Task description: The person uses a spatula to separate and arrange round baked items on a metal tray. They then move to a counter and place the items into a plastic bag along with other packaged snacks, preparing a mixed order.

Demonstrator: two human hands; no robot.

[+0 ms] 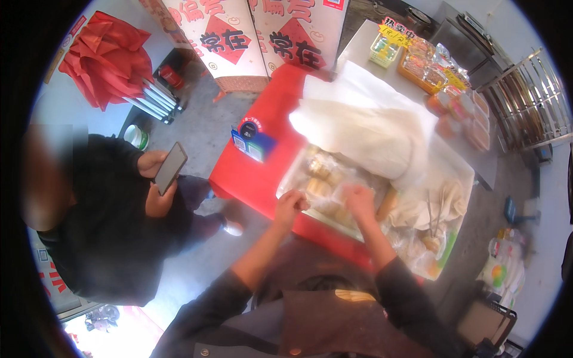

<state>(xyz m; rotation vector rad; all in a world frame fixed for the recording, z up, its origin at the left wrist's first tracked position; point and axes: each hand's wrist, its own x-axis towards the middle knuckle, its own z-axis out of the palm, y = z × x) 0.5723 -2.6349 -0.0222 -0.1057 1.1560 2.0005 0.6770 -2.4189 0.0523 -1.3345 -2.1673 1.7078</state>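
Note:
My left hand (290,204) is closed at the near left edge of a white tray (285,186). Whatever its fingers hold, if anything, is too small to tell. Closed and slightly blurred, my right hand (359,201) hovers over the middle of the tray, beside a hazy patch that looks like clear plastic. Inside the tray lie several round pale buns (319,187), some seemingly wrapped in clear film. Folded back behind them is a thick white cloth (364,134). To the right, metal tongs (434,215) rest near a beige cloth (456,201) and more bagged food.
A red cloth (253,179) covers the table, with a small blue sign stand (253,146) on it. Packaged foods (427,68) stand at the far right. On the left, a person (113,209) holds a phone (171,168). A metal rack (525,98) stands right.

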